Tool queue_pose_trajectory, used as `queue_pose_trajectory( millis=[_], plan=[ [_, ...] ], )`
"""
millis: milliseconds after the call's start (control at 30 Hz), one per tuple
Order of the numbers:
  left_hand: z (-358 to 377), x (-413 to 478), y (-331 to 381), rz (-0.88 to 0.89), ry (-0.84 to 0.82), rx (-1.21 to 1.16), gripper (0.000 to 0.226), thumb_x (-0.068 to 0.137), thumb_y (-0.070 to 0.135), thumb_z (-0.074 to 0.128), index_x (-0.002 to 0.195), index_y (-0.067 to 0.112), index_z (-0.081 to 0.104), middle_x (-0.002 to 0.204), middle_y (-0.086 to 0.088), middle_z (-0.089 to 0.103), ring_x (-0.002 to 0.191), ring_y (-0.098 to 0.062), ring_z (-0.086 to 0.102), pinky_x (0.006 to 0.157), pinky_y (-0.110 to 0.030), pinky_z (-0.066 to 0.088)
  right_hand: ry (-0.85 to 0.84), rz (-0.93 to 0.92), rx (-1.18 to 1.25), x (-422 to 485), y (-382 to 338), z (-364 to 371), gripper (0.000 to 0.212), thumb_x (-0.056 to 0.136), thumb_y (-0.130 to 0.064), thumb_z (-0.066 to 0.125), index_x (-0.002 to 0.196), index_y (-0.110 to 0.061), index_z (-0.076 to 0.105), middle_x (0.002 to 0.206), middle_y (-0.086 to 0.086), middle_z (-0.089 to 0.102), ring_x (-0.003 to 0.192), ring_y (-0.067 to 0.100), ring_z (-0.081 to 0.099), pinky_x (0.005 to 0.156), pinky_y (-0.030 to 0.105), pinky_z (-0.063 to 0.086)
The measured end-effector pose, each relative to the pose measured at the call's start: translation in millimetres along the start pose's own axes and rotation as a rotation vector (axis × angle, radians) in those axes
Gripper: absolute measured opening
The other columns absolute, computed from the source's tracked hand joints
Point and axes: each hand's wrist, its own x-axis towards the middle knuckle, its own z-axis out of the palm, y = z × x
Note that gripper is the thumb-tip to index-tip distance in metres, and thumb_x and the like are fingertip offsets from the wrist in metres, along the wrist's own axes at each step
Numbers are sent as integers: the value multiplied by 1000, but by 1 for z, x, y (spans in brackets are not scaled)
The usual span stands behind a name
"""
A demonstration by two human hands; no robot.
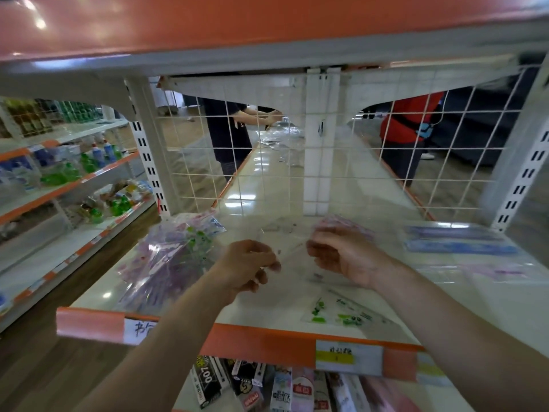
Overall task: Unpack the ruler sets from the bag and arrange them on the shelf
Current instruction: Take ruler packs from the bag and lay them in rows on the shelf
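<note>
Left hand (249,263) and right hand (341,257) each pinch the clear bag (291,239), fingers curled; its contents are too blurred to tell. Green ruler set (341,315) lies flat on the shelf (282,307), near the front edge. Blue ruler sets (457,243) lie at right. Boxes (208,379) below read "007". Price label (347,356) unreadable.

Clear bag (297,209) held up mid-shelf (445,310), pinched by left hand (249,263) & right hand (341,254). Pile of purple/green ruler sets (169,257) at left. Green set (341,313) flat nr front edge. Blue sets (457,242) right rear, pink set (502,273) just in front.
</note>
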Motion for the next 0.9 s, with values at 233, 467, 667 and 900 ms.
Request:
queue_pose_trajectory(
  millis=[233, 467, 667, 900],
  plan=[
    [0, 6, 0, 17, 47, 55, 13, 89, 9, 61, 101, 7, 59, 73, -7, 68, 50, -15, 49, 42, -20, 36, 38, -175, -699, 1, -4, -18, 31, 86, -4, 64, 117, -3, 63, 106, 9, 68, 73, 12, 64, 65, 22, 53],
    [-3, 7, -2, 35, 88, 64, 15, 88, 10, 60, 103, 6, 58, 75, -9, 68, 51, -16, 49, 40, -20, 36, 54, -310, -1205, -4, -2, -11, 43, 85, -29, 68, 127, -21, 60, 126, -9, 60, 108, 4, 50, 79, 14, 34],
    [-5, 6, 1, 58, 96, 49, 13, 90, 10, 58, 103, 8, 58, 81, -11, 69, 56, -18, 51, 43, -21, 39, 106, -406, -1391, -6, -5, -1, 30, 90, -31, 62, 118, -20, 65, 116, -5, 63, 104, 11, 54, 71, 21, 37],
    [-12, 16, 8, 55, 197, 37, 14, 96, 7, 46, 102, 10, 59, 86, -10, 57, 63, -19, 57, 50, -28, 50, 155, -379, -1392, 11, -13, 1, 26, 89, -25, 62, 106, -7, 67, 108, 7, 67, 103, 20, 60, 74, 28, 41]
  ],
)
